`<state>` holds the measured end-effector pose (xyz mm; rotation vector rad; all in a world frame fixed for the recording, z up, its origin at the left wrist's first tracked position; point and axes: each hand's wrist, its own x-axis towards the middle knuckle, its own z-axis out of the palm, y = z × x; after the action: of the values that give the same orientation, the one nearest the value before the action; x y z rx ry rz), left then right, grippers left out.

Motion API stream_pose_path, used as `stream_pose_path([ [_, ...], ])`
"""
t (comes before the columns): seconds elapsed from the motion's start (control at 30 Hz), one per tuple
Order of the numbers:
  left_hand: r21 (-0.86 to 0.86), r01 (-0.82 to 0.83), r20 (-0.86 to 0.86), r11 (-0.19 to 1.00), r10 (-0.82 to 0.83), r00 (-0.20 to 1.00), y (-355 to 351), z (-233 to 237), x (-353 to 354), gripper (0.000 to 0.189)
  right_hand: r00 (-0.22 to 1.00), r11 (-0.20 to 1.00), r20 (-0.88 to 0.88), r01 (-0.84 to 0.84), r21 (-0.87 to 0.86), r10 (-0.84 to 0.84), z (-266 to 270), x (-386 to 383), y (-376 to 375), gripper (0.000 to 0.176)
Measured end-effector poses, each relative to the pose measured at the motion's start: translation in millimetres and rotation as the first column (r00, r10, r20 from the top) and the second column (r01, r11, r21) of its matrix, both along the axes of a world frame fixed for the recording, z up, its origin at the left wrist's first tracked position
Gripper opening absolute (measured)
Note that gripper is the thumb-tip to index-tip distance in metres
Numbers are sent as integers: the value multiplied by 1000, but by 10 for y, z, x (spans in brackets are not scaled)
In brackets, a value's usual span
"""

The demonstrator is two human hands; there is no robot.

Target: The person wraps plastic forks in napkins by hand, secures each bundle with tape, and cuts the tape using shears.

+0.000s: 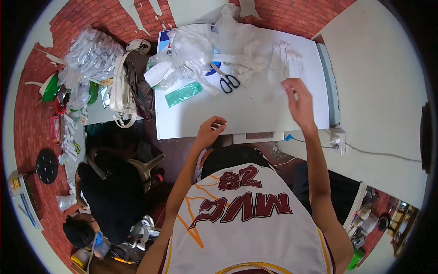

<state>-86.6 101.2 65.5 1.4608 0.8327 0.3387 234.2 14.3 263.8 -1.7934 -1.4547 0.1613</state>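
Observation:
My left hand point(211, 131) hovers at the table's front edge, its fingers loosely curled and apart, with nothing seen in them. Over the right part of the white table point(255, 109), my right hand point(300, 101) is raised with bent fingers and a gap between them; no held thing shows. Just beyond it lies a pile of thin clear plastic bags point(290, 60). Black-handled scissors point(226, 81) rest mid-table, next to a green plastic packet point(183, 94). Behind them sit a bundle of white plastic bags point(191, 45) and crumpled whitish strips point(251, 61).
A white handbag point(119, 86) and a brown bag point(140, 82) stand against the table's left side. Further left is a heap of clear plastic point(93, 52). A person in black point(114, 194) sits low at left. A wall socket point(337, 140) with cables is at right.

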Motion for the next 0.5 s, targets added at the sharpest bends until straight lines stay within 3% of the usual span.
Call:
stream_pose_path([
  [0.03,84,1,19,996,-2,1000,-22,126,83,33,989,997,127,-80,6,78,-62,12,20,8],
  [0.2,522,-102,173,847,12,985,37,690,808,57,971,971,-102,-223,-83,214,-46,-64,27,10],
  [0.27,536,-85,183,840,-17,983,100,787,1086,51,940,950,-218,-292,-109,264,-54,-35,41,11],
  [0.37,460,-32,107,887,-20,994,235,724,1360,38,863,924,-479,-302,-234,161,-20,79,104,13],
  [0.47,457,-30,86,889,-11,996,338,701,1541,25,737,939,-626,-344,-22,255,-293,245,145,20],
  [0.5,477,-43,96,878,-3,995,350,716,1582,22,751,935,-592,-354,12,292,-329,273,109,23],
])
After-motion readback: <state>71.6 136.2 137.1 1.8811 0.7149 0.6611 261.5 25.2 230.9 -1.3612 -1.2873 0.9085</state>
